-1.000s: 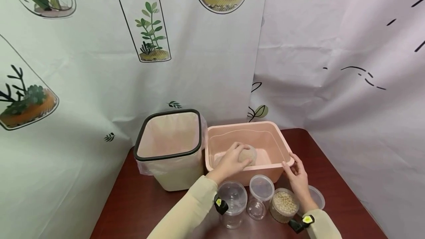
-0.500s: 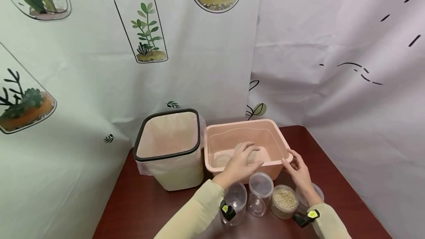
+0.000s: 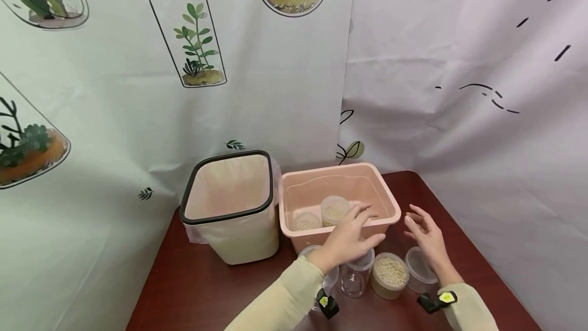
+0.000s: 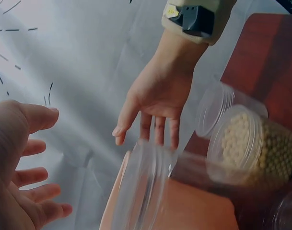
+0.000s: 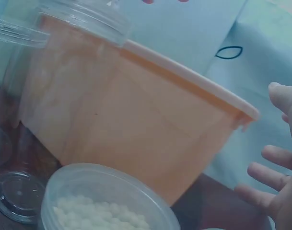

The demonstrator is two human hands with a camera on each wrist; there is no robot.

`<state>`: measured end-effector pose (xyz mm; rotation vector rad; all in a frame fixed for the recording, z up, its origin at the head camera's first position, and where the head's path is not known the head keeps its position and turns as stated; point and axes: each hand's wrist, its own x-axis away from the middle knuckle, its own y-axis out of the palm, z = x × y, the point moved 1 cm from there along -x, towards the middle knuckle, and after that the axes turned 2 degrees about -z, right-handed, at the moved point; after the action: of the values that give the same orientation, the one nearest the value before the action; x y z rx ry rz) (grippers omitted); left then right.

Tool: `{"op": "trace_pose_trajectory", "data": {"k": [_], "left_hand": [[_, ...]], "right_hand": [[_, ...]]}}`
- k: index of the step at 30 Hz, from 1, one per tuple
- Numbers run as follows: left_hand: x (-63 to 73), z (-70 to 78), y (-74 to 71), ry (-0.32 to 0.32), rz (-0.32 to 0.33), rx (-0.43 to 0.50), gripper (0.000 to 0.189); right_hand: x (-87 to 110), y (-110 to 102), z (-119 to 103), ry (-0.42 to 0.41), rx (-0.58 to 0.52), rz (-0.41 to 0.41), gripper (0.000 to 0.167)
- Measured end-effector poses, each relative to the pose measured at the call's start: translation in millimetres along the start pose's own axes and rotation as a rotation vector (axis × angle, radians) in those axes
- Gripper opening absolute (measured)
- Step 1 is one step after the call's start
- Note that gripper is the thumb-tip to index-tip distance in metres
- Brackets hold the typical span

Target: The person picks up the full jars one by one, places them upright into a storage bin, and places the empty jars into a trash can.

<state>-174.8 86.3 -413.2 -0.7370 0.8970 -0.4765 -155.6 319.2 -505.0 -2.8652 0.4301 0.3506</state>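
My left hand (image 3: 351, 236) hovers with spread fingers over the front rim of a pink plastic bin (image 3: 294, 236), above the jars and holding nothing. Inside the bin stand two lidded clear jars, a left jar (image 3: 307, 222) and a right jar (image 3: 335, 211), with small pale round pieces in them. To the right of the bin, my right hand (image 3: 428, 234) is in the air, fingers relaxed and apart from the rim. Below it are a jar of pale round beans or beads (image 3: 389, 276) and a clear lidded jar (image 3: 420, 269).
A bin with a black rim (image 3: 271, 188) and a plastic liner stands left of the pink bin. A tall clear jar (image 3: 353, 282) and another clear jar (image 3: 332, 277), partly behind my left forearm, stand in front. Patterned cloth (image 3: 294, 91) hangs behind the dark red table (image 3: 184, 280).
My left hand has left the right jar in the pink bin and moved right and nearer. My right hand has let go of the bin's rim and drawn off to the right.
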Motion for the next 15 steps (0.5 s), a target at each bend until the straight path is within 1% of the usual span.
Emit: {"op": "trace_pose_trajectory", "data": {"k": [3, 6, 8, 10, 13, 15], "left_hand": [[-0.2, 6.9, 5.1, 0.029, -0.007, 0.008, 0.041], [-1.8, 15.6, 9.8, 0.061, -0.016, -0.011, 0.043], [-2.2, 21.8, 12.6, 0.071, -0.028, -0.006, 0.045], [-2.2, 27.6, 16.2, 0.080, -0.035, 0.003, 0.046], [-0.9, 35.0, 22.9, 0.097, -0.036, 0.006, 0.046], [-0.3, 39.1, 27.5, 0.118, -0.026, -0.017, 0.046]], "right_hand": [[1.8, -7.0, -0.8, -0.027, -0.044, 0.031, 0.046], [2.9, -14.8, -2.4, -0.040, -0.084, 0.059, 0.045], [3.7, -19.9, -1.0, -0.048, -0.138, 0.083, 0.045], [5.8, -24.7, -0.5, -0.042, -0.127, 0.102, 0.045], [10.0, -31.3, 1.0, -0.033, -0.154, 0.122, 0.047], [13.0, -35.2, 0.4, -0.023, -0.147, 0.122, 0.048]]}}
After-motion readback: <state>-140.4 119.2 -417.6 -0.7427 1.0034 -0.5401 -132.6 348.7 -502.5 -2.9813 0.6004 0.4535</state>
